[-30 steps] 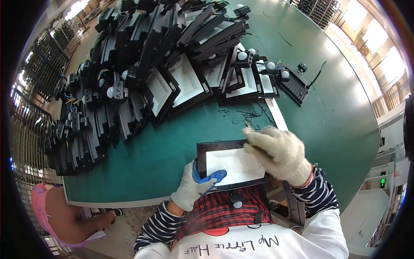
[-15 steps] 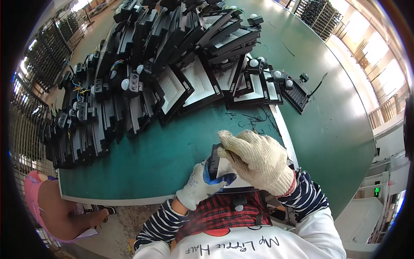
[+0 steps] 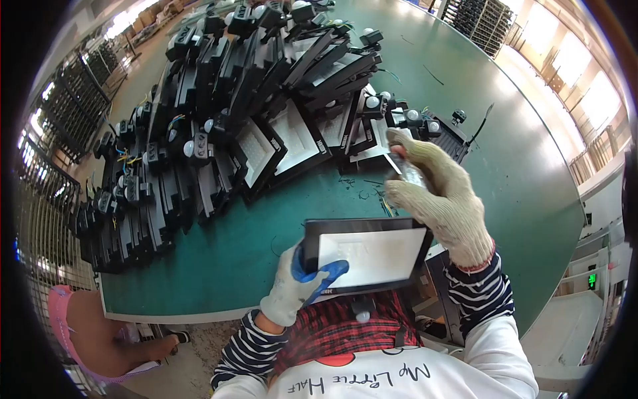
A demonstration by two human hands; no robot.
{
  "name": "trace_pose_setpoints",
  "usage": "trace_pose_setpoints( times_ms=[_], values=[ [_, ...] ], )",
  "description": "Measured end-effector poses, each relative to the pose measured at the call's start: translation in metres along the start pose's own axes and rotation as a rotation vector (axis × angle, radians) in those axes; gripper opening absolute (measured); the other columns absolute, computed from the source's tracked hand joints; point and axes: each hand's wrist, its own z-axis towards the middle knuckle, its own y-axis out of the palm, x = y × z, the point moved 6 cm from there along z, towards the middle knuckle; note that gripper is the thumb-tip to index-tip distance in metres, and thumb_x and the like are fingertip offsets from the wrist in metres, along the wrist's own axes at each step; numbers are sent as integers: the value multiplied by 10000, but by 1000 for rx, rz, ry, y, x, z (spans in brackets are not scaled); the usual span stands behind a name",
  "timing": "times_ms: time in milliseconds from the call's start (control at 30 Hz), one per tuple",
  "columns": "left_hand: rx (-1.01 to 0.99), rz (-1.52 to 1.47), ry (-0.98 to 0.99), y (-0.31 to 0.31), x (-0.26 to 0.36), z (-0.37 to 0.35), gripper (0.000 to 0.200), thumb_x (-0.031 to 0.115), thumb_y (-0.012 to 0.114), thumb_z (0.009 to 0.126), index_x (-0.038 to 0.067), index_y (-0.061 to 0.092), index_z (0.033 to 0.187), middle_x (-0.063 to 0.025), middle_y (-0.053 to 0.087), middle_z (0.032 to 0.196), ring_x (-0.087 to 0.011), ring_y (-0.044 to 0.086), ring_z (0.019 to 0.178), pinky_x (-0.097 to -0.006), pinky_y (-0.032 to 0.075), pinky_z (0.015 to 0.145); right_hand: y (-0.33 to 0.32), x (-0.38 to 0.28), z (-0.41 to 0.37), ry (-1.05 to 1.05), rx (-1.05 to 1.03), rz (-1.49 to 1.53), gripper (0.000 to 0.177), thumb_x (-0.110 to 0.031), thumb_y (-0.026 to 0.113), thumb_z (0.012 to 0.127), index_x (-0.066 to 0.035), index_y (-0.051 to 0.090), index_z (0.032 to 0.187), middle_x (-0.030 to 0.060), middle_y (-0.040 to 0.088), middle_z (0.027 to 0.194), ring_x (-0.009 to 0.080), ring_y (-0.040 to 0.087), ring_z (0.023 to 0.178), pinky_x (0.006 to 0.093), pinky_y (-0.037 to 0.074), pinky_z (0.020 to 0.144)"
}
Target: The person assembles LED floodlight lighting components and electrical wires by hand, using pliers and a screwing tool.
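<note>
My left hand (image 3: 297, 282), in a white glove with blue coating, grips the left end of a floodlight (image 3: 372, 256) with a black frame and a pale front panel. Its thumb lies over the panel. Below the lower edge of the frame hangs a black motion sensor with a white dome (image 3: 362, 312). My right hand (image 3: 448, 199), in a cream knitted glove, is raised above the lamp's right corner, apart from it. Its fingers and thumb curl round a small silvery object (image 3: 413, 174) with a reddish bit, whose kind I cannot make out.
Many similar floodlights (image 3: 292, 139) with sensors and loose wires are piled across the green table (image 3: 252, 233). A separate black lamp part (image 3: 446, 141) lies right of the pile. Black clippings (image 3: 362, 186) are scattered nearby. A pink-covered stool or chair (image 3: 86, 332) stands at lower left.
My right hand has lifted off the floodlight and moved up and right, the small silvery object now showing in it. The lamp's front panel is now turned more fully to view.
</note>
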Motion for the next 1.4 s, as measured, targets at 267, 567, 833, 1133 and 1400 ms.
trace_pose_setpoints(
  times_ms=[267, 567, 833, 1133, 1400],
  values=[
    [-11, 627, 1062, 7, 85, -4, 478, 252, 789, 808, -16, 618, 1165, -216, 694, 1077, -364, 714, 935, -364, 552, 834, -21, -22, -51, 42, 101, 160, 378, -53, 616, 962, 38, 605, 1329, 94, 669, 1068, 75, 596, 779, 217, 514, 701],
    [16, -197, -19, 18, 24, 10, 461, -56, 623, 905, -12, 506, 1349, -119, 643, 1219, -186, 677, 1051, -315, 562, 958, 7, 2, -63, -321, -216, -165, 605, -136, 751, 862, -19, 529, 1413, 170, 672, 1164, 231, 675, 1011, 349, 562, 813],
    [17, -408, -199, 24, -44, -10, 633, -82, 668, 861, 47, 424, 1430, -102, 577, 1317, -189, 619, 1165, -332, 517, 1043, 62, 62, -69, -67, -273, -975, 632, -343, 579, 974, -117, 350, 1518, 167, 624, 1088, 327, 707, 813, 401, 576, 627],
    [11, -87, -23, 22, -53, -4, 522, 27, 725, 869, 25, 508, 1344, -87, 618, 1281, -188, 612, 1168, -336, 490, 1018, 84, 49, -55, -67, -377, -832, 497, -307, 571, 973, -156, 410, 1418, 179, 592, 1100, 376, 710, 805, 478, 578, 605],
    [41, -188, 13, 19, -81, -5, 672, 24, 797, 804, 20, 450, 1380, -106, 608, 1306, -197, 620, 1171, -345, 504, 1005, 108, 34, -38, -91, -357, -1024, 359, -349, 541, 998, -135, 543, 1287, 158, 610, 1057, 344, 710, 731, 461, 587, 584]
  ],
)
